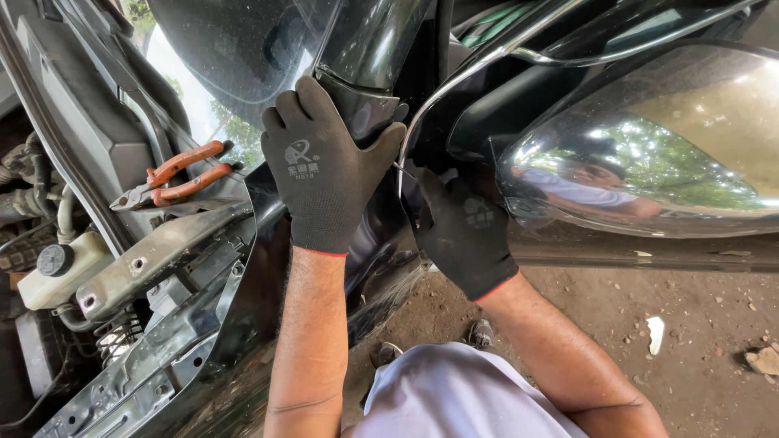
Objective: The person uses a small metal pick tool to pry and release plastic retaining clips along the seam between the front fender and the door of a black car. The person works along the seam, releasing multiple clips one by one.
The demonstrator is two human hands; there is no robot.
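Both my hands wear black gloves and work at the corner where a black car's fender meets the windscreen pillar. My left hand (324, 162) is wrapped around a black trim piece (367, 101) at the pillar's base, fingers curled over its top edge. My right hand (462, 231) presses against the black body panel just below the door gap, its fingertips hidden in the shadowed seam. A chrome side mirror (649, 146) sits right of my right hand.
Orange-handled pliers (174, 182) lie on the cowl by the windscreen. The open engine bay at left shows a white fluid reservoir (61, 272) and a bare metal fender rail (154, 341). Dirt ground with small stones lies below right.
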